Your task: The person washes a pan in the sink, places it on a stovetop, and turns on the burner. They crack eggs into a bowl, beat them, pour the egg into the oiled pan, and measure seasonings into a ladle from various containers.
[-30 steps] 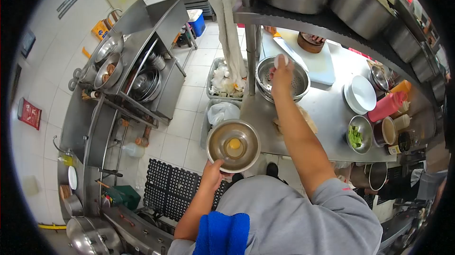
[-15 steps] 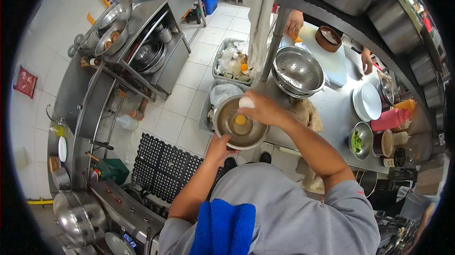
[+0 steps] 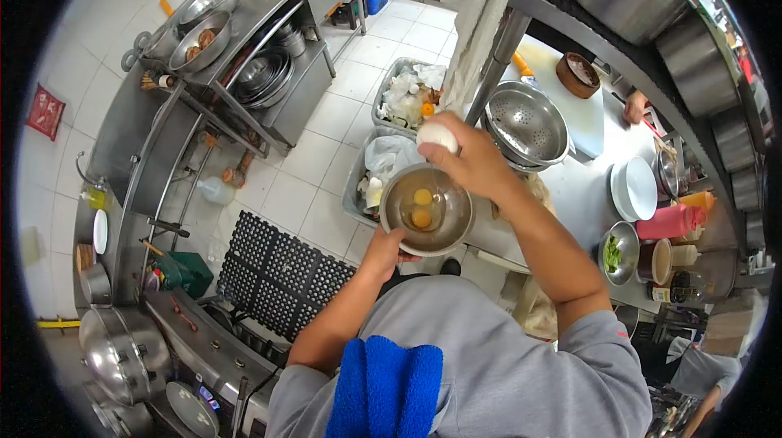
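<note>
My left hand [image 3: 384, 254] grips a metal bowl [image 3: 457, 216] by its near left rim, with the fingers partly hidden beneath. Two egg yolks [image 3: 422, 208] lie in clear egg white at the bottom of the bowl. Above the bowl's far edge, my right hand [image 3: 472, 157] is closed around a white eggshell [image 3: 437, 137]. How far the shell is split cannot be made out. Just beyond the bowl stands a waste bin [image 3: 355, 203] with a plastic bag and shell-like scraps in it.
A metal colander [image 3: 528, 122] sits on the steel counter [image 3: 570, 210] to the right, near a white cutting board [image 3: 592, 129]. Another person's hand [image 3: 635, 107] is at the counter's far side. A second bin [image 3: 380, 107] stands farther off. A black mat [image 3: 281, 275] covers floor at left.
A second yolk now shows in the bowl, where one was visible before. My right hand has risen slightly with the shell. One of the other person's hands has left view.
</note>
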{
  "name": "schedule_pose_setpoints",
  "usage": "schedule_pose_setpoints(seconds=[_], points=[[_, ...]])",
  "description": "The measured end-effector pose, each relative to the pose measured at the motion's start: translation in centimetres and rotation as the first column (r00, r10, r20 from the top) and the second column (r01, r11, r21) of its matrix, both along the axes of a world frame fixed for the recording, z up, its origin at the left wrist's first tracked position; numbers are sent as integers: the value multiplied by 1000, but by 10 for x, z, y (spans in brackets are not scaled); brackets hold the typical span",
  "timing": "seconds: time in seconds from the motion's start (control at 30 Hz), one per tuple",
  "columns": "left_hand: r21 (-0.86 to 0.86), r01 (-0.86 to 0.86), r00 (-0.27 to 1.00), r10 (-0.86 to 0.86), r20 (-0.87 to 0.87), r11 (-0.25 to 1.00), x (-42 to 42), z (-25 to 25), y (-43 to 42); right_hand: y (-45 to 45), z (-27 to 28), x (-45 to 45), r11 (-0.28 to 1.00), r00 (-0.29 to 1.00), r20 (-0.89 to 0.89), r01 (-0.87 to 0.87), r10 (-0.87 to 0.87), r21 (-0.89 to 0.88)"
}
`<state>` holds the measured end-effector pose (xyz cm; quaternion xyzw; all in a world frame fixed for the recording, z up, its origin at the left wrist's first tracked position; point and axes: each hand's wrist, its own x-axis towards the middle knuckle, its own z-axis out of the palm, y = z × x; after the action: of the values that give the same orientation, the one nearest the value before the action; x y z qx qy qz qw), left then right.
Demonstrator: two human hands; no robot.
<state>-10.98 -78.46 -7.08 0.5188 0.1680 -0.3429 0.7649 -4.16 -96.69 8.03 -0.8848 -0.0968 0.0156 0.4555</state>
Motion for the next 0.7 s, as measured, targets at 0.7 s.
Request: schedule_pose_setpoints(seconds=[0.7], points=[[58, 32, 995, -38, 91, 998, -19, 8, 25, -114, 268, 57, 723, 517, 856, 600, -24, -342]])
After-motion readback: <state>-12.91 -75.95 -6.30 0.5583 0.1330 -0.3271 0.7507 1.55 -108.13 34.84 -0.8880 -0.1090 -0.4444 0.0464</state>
